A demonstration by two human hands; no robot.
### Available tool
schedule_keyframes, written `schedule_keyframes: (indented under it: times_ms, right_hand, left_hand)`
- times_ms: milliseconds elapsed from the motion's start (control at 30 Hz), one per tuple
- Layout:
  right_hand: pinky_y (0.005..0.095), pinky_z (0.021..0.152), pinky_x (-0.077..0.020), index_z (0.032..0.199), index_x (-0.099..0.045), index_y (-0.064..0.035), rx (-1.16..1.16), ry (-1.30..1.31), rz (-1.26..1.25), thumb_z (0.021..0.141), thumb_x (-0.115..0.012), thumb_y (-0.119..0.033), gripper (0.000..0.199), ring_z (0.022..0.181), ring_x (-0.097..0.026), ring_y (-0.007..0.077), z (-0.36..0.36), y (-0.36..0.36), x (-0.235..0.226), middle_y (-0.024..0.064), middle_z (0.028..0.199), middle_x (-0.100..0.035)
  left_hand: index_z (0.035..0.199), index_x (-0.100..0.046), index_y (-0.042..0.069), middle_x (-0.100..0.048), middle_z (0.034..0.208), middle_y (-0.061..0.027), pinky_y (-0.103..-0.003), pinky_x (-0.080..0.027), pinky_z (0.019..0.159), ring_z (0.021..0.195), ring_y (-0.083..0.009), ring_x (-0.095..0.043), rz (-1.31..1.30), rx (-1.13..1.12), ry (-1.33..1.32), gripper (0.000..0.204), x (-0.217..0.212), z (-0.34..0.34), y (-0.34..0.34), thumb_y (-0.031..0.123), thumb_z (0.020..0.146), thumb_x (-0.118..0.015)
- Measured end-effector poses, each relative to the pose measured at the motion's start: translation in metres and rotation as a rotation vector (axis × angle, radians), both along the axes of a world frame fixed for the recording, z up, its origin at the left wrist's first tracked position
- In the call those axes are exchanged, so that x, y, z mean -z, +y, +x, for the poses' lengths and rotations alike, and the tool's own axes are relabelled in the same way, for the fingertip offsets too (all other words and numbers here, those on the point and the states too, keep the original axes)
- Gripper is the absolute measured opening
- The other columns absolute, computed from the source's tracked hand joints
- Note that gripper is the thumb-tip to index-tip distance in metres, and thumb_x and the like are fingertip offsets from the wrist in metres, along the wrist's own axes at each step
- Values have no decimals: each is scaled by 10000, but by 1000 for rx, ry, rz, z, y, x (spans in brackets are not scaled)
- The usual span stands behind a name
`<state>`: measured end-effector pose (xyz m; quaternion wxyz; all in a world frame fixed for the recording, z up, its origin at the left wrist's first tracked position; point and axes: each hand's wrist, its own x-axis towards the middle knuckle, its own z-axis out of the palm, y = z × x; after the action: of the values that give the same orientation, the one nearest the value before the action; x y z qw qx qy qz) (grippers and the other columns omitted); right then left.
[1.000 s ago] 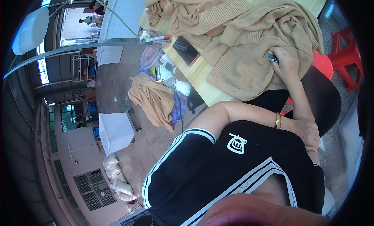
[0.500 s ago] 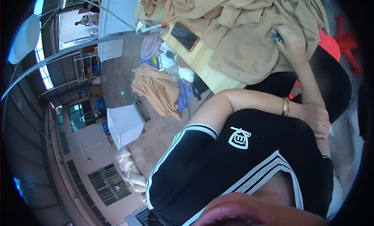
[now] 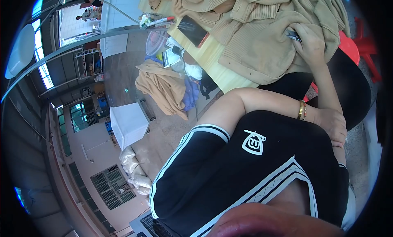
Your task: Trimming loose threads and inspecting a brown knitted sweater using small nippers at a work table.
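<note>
My right hand (image 3: 312, 42) lies on a heap of tan knitted sweaters (image 3: 262, 28) that covers a wooden table (image 3: 213, 63). Its fingers pinch a small dark object (image 3: 293, 35) against the knit; I cannot tell what it is. My left arm, with a gold bracelet (image 3: 301, 110) on the wrist, crosses my black white-striped shirt (image 3: 254, 167). My left hand (image 3: 333, 126) rests against my right forearm with curled fingers and nothing in it.
A black phone (image 3: 193, 30) and markers (image 3: 157, 21) lie on the table's left end. A red plastic stool (image 3: 348, 47) stands under my right arm. On the floor are a tan garment pile (image 3: 161, 87), a white box (image 3: 129, 122) and pale sacks (image 3: 135, 173).
The view has tilted, so the table and sweaters sit higher in the picture. My right hand stays on the sweater with the small object and my left hand stays at the forearm.
</note>
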<state>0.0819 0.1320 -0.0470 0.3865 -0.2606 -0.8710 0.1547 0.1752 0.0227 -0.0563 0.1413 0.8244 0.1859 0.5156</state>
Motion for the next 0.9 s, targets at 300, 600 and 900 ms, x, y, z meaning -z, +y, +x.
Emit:
schedule_keyframes:
  times_ms: [300,600,900]
  right_hand:
    - [334,622,-496,970,-602,-128,-5,30,34,762,-645,-146,213,755,-628,244,1,1,-2,40,851,-622]
    - [333,614,-496,961,-603,-125,-7,37,22,766,-650,-157,203,751,-629,247,-1,-3,0,41,859,-629]
    - [338,612,-496,962,-602,-124,3,31,9,776,-644,-160,193,743,-629,254,4,4,0,47,864,-630]
  left_hand:
    - [659,-636,147,-651,681,27,-279,-516,593,615,-152,-641,-19,-3,-6,266,-2,1,-1,319,853,-575]
    - [660,-632,141,-649,680,14,-287,-514,603,625,-165,-642,-21,11,-10,259,-4,-3,-3,303,852,-568]
    - [665,-629,133,-651,696,-6,-320,-522,662,647,-190,-637,-86,66,0,265,0,1,2,305,855,-558]
